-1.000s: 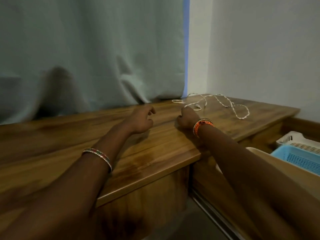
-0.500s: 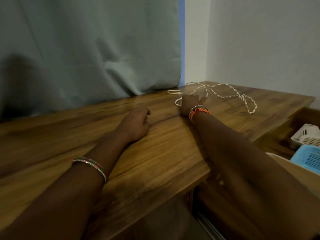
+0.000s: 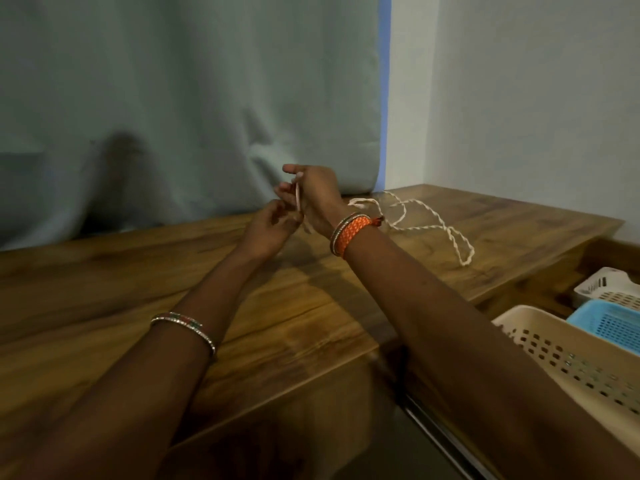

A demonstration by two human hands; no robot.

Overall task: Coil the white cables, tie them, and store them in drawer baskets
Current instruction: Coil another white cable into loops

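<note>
A white twisted cable (image 3: 429,223) lies in loose loops on the wooden tabletop (image 3: 294,306) near the far right corner. My right hand (image 3: 313,194) is raised above the table and holds one end of the cable, a short stretch running down between its fingers. My left hand (image 3: 268,226) is just below and to the left of it, fingers curled and touching the same end. The rest of the cable trails away behind my right wrist. At the right a beige basket (image 3: 540,344), a blue basket (image 3: 609,323) and a white basket (image 3: 606,285) sit in the open drawer.
A pale green curtain (image 3: 190,116) hangs along the back of the table. A white wall (image 3: 519,98) closes the right side. The drawer with the baskets lies below the table's right edge.
Both hands have lifted off the tabletop. My right hand has picked up the cable's near end, and my left hand has come up to meet it.
</note>
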